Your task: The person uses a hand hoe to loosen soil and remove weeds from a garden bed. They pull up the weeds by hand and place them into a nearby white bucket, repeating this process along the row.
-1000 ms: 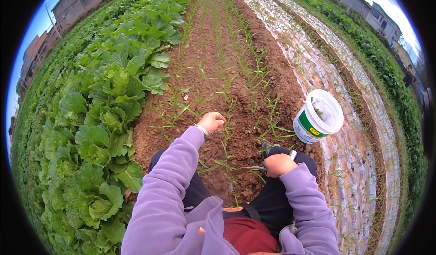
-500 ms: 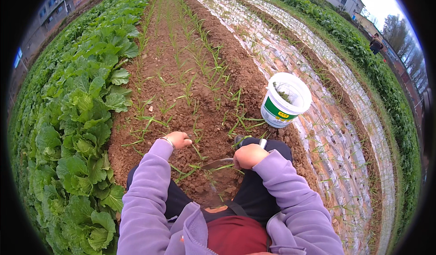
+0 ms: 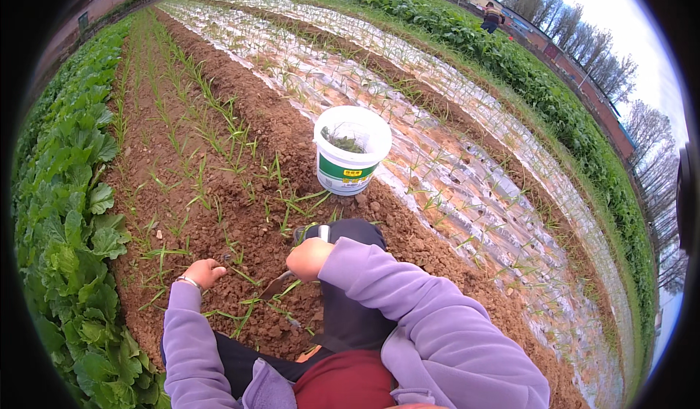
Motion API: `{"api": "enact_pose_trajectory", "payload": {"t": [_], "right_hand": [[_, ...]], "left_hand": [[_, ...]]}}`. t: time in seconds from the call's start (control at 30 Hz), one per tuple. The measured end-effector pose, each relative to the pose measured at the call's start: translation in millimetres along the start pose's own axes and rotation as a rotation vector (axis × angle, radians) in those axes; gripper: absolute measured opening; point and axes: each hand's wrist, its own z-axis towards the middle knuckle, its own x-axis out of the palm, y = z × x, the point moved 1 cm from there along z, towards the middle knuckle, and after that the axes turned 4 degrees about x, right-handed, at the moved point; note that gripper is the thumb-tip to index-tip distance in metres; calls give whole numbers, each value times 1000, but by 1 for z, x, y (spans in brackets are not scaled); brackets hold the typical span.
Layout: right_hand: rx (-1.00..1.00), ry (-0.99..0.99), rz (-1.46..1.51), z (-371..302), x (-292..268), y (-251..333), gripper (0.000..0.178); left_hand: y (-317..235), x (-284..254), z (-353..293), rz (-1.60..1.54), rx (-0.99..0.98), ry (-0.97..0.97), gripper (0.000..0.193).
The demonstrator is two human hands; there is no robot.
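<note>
My right hand (image 3: 309, 259) is wrapped round a hand tool whose flat, brownish metal blade (image 3: 275, 286) points down and left at the soil. The pale end of its handle (image 3: 324, 232) sticks up past my fist. To the left, my left hand (image 3: 204, 273) hovers low over the soil, fingers drawn together; whether anything is pinched in them is too small to make out. Thin green grass-like plants (image 3: 246, 307) lie and stand in the loose brown soil (image 3: 281, 329) between my hands and my legs.
A white bucket (image 3: 354, 128) with a green band, holding some greenery, stands ahead on the soil. Leafy green vegetables (image 3: 65, 263) line the left. Plastic-covered rows (image 3: 467, 212) run along the right. Far off stands another person (image 3: 493, 17).
The view has swung to the right, so the bucket, plants and both hands appear further left. My right hand keeps its hold on the tool, and the left stays low over the soil.
</note>
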Motion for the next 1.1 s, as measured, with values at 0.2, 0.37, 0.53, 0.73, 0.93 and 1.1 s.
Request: {"api": "enact_pose_trajectory", "payload": {"t": [0.2, 0.37, 0.53, 0.73, 0.93, 1.1], "right_hand": [[21, 2, -11, 5, 5, -2, 19], [14, -14, -11, 7, 7, -3, 19], [16, -2, -20, 8, 7, -2, 21], [16, 5, -12, 8, 7, -2, 22], [31, 7, 14, 5, 3, -1, 21], [-13, 60, 23, 2, 0, -1, 21]], "left_hand": [[-2, 1, 0, 12, -17, -17, 40], [4, 3, 2, 16, -6, -15, 40], [7, 4, 4, 24, -5, -20, 40], [5, 3, 2, 51, -1, -25, 41], [2, 1, 1, 54, 22, -18, 43], [4, 2, 2, 39, 10, -14, 43]]}}
